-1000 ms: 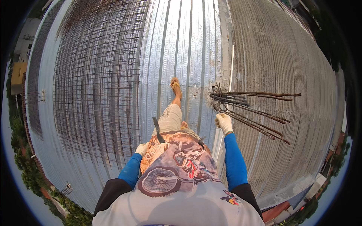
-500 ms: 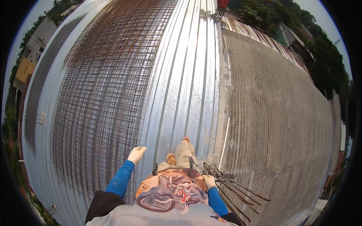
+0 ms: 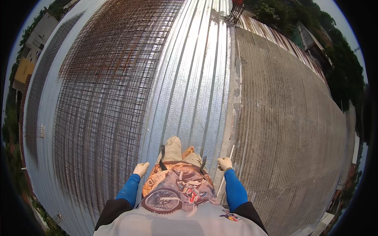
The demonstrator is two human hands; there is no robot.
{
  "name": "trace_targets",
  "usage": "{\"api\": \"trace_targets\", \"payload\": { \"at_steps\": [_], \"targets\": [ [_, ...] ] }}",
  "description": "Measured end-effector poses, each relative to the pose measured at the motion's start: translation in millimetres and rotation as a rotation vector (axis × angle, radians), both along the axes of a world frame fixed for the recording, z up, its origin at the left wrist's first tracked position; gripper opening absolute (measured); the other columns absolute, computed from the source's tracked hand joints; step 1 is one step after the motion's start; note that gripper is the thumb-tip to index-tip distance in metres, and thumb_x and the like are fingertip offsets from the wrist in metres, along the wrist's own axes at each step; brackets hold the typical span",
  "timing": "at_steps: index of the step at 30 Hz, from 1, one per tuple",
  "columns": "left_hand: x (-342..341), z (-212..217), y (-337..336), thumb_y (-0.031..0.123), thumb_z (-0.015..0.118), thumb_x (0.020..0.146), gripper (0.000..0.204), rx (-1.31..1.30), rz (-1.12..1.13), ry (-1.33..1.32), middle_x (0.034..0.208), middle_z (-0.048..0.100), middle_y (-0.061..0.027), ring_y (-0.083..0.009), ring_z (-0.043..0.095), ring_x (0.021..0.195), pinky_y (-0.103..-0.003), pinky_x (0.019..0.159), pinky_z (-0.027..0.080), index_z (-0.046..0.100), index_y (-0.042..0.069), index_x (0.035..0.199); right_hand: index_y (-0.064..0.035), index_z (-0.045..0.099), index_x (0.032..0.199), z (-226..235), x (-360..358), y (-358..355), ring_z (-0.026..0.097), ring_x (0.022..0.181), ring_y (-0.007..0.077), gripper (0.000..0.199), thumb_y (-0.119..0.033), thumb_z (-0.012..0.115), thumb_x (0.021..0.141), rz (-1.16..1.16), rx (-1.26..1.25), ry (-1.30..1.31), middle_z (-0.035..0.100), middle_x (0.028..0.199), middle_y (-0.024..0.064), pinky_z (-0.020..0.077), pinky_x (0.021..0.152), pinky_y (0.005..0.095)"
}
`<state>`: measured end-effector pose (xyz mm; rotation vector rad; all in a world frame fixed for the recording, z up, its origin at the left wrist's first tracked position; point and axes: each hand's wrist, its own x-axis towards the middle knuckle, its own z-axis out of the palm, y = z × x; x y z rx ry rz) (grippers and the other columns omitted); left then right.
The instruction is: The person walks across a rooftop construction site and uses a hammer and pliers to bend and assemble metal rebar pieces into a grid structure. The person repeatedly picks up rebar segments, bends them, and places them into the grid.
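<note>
My left hand (image 3: 141, 169), in a pale glove below a blue sleeve, hangs at my left side with its fingers curled closed. It is nearest the edge of the steel rebar mesh (image 3: 102, 114), and nothing shows in it. On the other side, my right hand (image 3: 225, 164), gloved alike, is closed in a loose fist with nothing visible in it. It is held out above the narrow concrete edge (image 3: 232, 110), near a thin white rod (image 3: 231, 151). My sandalled feet are on the shiny ribbed metal decking (image 3: 189, 90).
Grey corrugated roofing (image 3: 283, 110) spreads to the right of the concrete edge. Upright rebar (image 3: 235, 15) stands at the far end of the decking. Another strip of mesh (image 3: 37, 94) lies far left. Trees (image 3: 338, 63) and buildings (image 3: 25, 70) stand beyond the roof.
I have stepped forward along the decking. My right hand has swung forward and my left back. The bent rebar ends beside my right hand have passed out of view.
</note>
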<state>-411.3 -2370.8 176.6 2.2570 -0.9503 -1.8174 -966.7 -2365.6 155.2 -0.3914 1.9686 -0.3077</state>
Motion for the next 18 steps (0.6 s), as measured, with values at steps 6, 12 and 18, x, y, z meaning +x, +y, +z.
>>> {"api": "trace_targets", "payload": {
  "at_steps": [6, 12, 18],
  "targets": [
    [28, -129, -67, 0.044, 0.064, 0.102, 0.057, 0.091, -0.051, 0.200, 0.103, 0.076, -0.0143, -0.0185, 0.070, 0.088, -0.035, 0.080, 0.055, 0.072, -0.011, 0.112, 0.0074, 0.072, 0.110, 35, -50, -204, 0.068, 0.064, 0.0194, 0.039, -0.027, 0.068, 0.092, 0.023, -0.201, 0.041, 0.070, 0.078, 0.0117, 0.0543, 0.057, 0.0341],
    [-80, -67, -358, 0.044, 0.063, 0.098, 0.051, 0.063, -0.106, 0.010, 0.086, 0.069, -0.0084, -0.0174, 0.064, 0.074, -0.035, 0.067, 0.051, 0.071, -0.006, 0.101, 0.0047, 0.072, 0.108, 48, -81, -328, 0.066, 0.063, 0.0170, 0.033, -0.024, 0.068, 0.093, -0.105, -0.145, 0.026, 0.071, 0.084, 0.0096, 0.0521, 0.055, 0.0327],
    [-118, -2, -631, 0.044, 0.061, 0.097, 0.053, -0.293, -0.143, -0.038, 0.079, 0.065, -0.0064, -0.0169, 0.061, 0.071, -0.034, 0.068, 0.048, 0.071, -0.007, 0.100, 0.0014, 0.070, 0.103, 93, -109, -403, 0.065, 0.059, 0.0189, 0.029, -0.025, 0.067, 0.094, -0.065, 0.052, -0.044, 0.073, 0.085, 0.0120, 0.0516, 0.052, 0.0322]
  ]
}}
